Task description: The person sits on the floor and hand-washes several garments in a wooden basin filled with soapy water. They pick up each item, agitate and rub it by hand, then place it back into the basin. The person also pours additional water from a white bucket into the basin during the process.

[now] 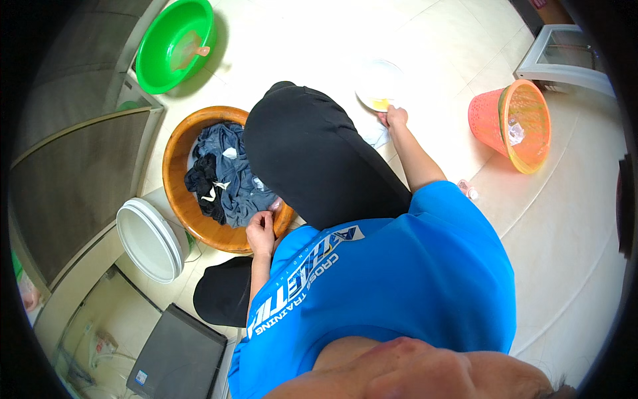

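Before me stands a round wooden tub [174, 199] holding blue denim clothing [227, 149] and a dark, lacy-looking garment [203, 182]. My left hand [260, 233] is at the tub's near rim, fingertips drawn together beside a small pinkish thing [275, 204]; whether it grips anything is hidden. My right arm reaches out past my knee. My right hand [395, 117] is at the near edge of a white basin [381, 80], close to a yellow thing [381, 104] there. Glare and the small size hide its exact grip. White sheet-like material [374, 133] lies on the floor beside that hand.
A green basin [159, 40] with a translucent dipper [187, 51] is at the upper left. A white bucket [149, 242] adjoins the wooden tub. On the right are an orange basket [486, 119] and a small pink bottle [467, 189]. A grey box-shaped object [177, 349] stands lower left.
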A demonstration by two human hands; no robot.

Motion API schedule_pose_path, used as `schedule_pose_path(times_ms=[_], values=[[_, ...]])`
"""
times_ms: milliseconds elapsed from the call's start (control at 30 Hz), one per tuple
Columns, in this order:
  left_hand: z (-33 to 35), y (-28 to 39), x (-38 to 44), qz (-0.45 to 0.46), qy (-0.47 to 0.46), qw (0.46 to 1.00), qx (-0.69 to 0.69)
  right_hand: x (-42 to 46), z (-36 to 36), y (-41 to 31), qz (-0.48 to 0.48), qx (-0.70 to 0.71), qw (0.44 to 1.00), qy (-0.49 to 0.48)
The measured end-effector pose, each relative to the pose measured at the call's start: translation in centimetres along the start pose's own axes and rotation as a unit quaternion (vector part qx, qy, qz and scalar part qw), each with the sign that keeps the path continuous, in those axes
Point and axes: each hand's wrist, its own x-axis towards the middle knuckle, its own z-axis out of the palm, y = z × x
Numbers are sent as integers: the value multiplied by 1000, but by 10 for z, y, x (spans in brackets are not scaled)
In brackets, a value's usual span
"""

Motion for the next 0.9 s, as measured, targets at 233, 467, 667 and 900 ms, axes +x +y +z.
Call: schedule_pose_path(times_ms=[233, 467, 667, 900], values=[[-2, 8, -1, -19, -9, 1000, 7, 2, -115, 27, 65, 142, 976, 151], [-3, 11, -1, -31, -18, 999, 10, 8, -163, 50, 58, 319, 925, 198], [-1, 12, 2, -3, -17, 1000, 17, 15, -152, 55, 136, 258, 956, -34], [-7, 14, -1, -13, -11, 999, 41, -75, -51, -32, -84, -230, 929, -277]])
